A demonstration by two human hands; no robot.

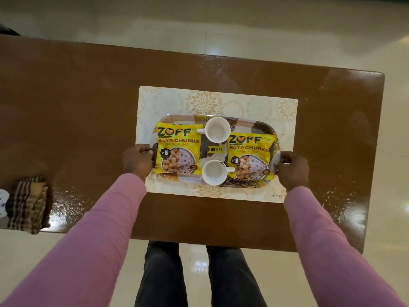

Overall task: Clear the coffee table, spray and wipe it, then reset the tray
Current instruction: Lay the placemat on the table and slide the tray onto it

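Brown table point(88, 107), centre frame: tray point(247, 126) is lying long axis left-right on mat point(221, 100), carrying two cups point(217, 129) point(213, 172), two packets point(178, 149) point(251, 158). Left hand point(137, 161) and right hand point(292, 168) are gripping its ends.

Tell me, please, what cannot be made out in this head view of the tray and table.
All in the head view:
- Both short ends of the tray: hidden under the left hand and right hand gripping them.
- White object beside the checked cloth: cut off by the left edge.
- Fine print on the left soya packet and right soya packet: too small.
- Whether the tray rests on the placemat or is lifted: unclear from above.
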